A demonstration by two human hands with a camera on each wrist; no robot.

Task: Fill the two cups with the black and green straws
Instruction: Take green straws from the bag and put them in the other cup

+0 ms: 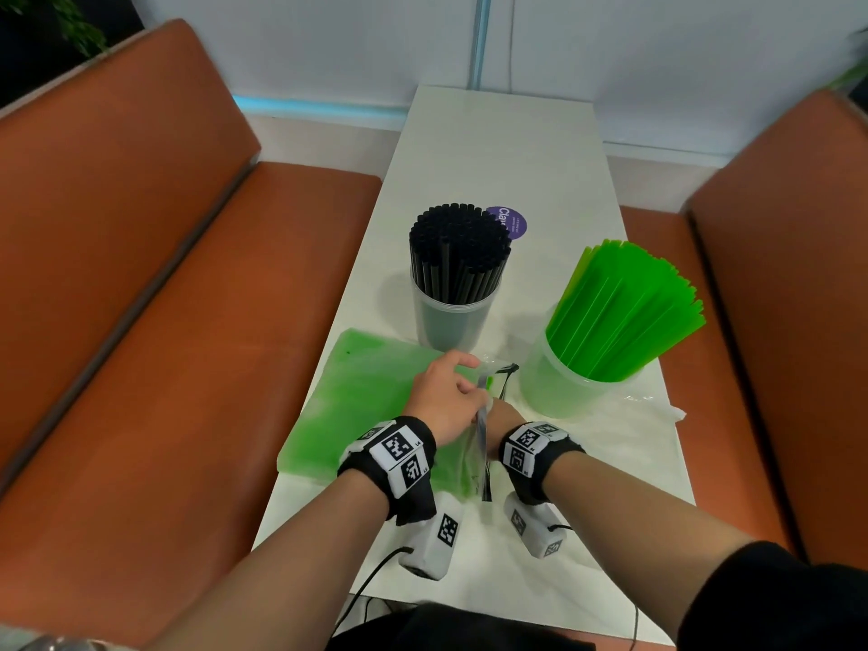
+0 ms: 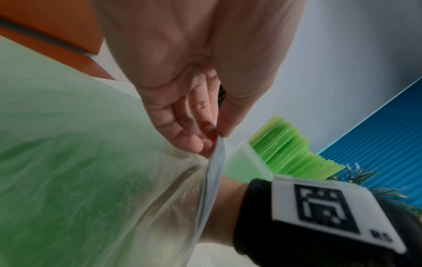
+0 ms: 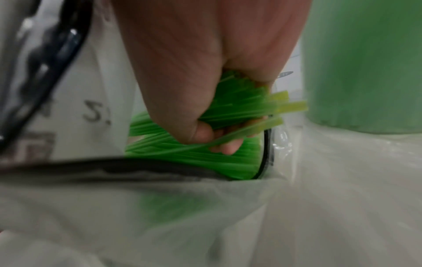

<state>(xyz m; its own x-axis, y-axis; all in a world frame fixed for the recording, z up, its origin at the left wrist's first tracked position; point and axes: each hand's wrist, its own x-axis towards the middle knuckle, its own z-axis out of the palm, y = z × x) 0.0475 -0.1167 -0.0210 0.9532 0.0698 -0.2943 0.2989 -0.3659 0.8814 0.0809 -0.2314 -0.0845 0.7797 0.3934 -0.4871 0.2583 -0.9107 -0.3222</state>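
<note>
White desk (image 1: 469, 148) between two orange benches (image 1: 141, 274). Far cup (image 1: 446, 317) packed with black straws (image 1: 458, 246), upright. Nearer cup (image 1: 559, 382), to the right, holds green straws (image 1: 620, 312) leaning right. Clear plastic bag (image 1: 357, 406) of green straws lies on the desk at near left. Left hand (image 1: 441, 397) pinches the bag's open edge, thumb against fingertips (image 2: 205, 144). Right hand (image 3: 205, 75) is inside the bag mouth (mostly hidden in the head view), fist closed around a bundle of green straws (image 3: 239, 112).
</note>
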